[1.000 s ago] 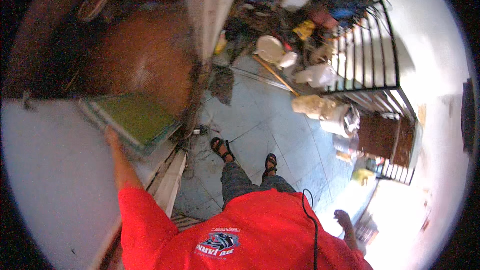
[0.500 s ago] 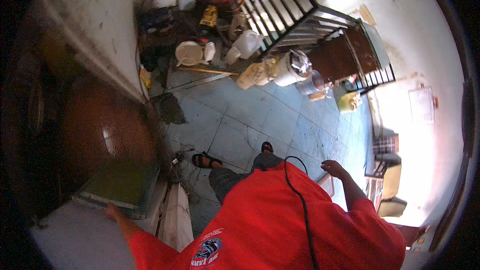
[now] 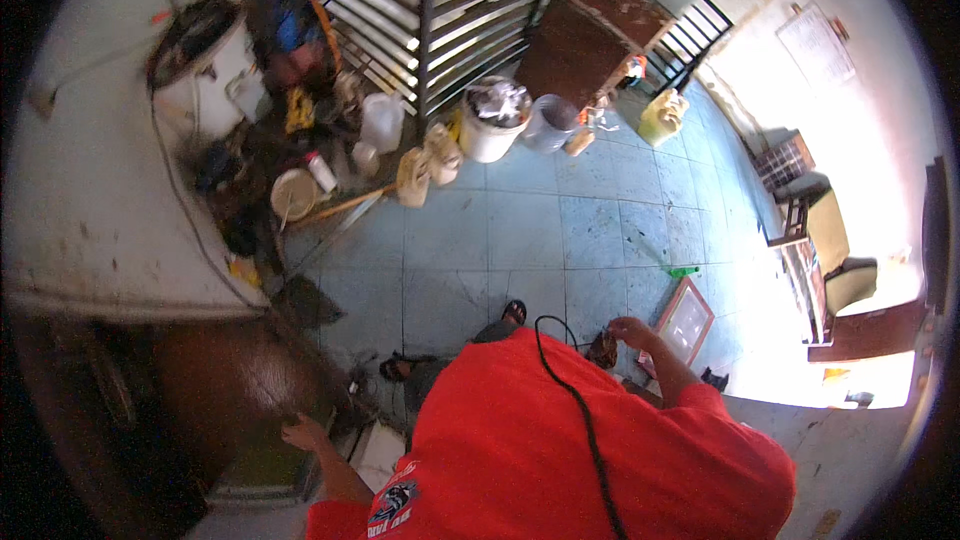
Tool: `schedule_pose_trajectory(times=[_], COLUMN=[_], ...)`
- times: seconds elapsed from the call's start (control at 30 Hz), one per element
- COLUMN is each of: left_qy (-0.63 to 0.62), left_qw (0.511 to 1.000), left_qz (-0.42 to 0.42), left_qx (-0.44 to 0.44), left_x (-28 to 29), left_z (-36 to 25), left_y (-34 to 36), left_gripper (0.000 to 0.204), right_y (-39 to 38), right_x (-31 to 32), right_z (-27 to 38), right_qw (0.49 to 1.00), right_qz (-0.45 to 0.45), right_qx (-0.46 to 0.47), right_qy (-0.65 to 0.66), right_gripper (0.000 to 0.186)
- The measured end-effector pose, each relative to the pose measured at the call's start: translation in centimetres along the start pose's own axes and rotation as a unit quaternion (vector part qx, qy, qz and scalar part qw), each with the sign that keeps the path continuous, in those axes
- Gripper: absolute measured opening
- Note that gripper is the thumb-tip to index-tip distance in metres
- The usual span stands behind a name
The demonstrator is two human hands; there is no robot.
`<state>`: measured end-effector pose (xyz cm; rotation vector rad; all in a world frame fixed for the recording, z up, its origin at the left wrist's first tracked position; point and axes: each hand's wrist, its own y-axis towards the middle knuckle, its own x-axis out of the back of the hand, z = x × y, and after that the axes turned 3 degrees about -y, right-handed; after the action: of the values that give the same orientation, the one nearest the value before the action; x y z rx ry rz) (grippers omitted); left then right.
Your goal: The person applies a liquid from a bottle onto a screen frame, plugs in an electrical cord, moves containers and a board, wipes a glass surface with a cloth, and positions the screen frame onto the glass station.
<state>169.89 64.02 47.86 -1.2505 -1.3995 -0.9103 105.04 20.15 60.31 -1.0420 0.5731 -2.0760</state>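
My left hand (image 3: 304, 432) is over a flat green board or book (image 3: 262, 462) that lies on a low surface at the lower left. Its fingers look loosely stretched out, and I see nothing held in them. On the other side, my right hand (image 3: 630, 331) hangs beside my body with loosely bent fingers and nothing visible in it. Just under it shows a dark brown thing (image 3: 601, 350) whose kind I cannot make out. A framed panel with a reddish-brown border (image 3: 686, 324) leans or lies near that hand.
Blue floor tiles (image 3: 520, 230) spread ahead. A white bucket (image 3: 493, 125), a grey bucket (image 3: 550, 123) and plastic jugs (image 3: 383, 122) stand before a dark metal railing (image 3: 424, 40). A brown cabinet (image 3: 575, 35) is behind them. Brown wooden panelling (image 3: 230, 370) is at left, chairs (image 3: 828, 230) at right.
My view has turned toward the left, so the room has shifted. My left hand has moved from the green board's near edge to above it. The framed panel shows more fully.
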Motion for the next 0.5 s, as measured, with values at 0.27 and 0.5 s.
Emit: schedule_pose_trajectory(times=[0.27,0.5], left_qy=[-0.05,0.02], left_qw=[0.902,0.845], left_qz=[0.208,0.33], left_qx=[-0.376,-0.421], left_x=[-8.3,-7.5], left_z=[-21.9,-34.2], left_y=[-18.8,-25.4], left_gripper=[0.048,0.047], right_y=[-0.5,6.8], right_x=[7.1,15.4], right_z=[-16.1,-16.5], right_qw=[0.993,0.971], right_qz=[-0.07,-0.207], right_qx=[-0.07,-0.048], right_qy=[-0.064,0.11], right_gripper=[0.031,0.037])
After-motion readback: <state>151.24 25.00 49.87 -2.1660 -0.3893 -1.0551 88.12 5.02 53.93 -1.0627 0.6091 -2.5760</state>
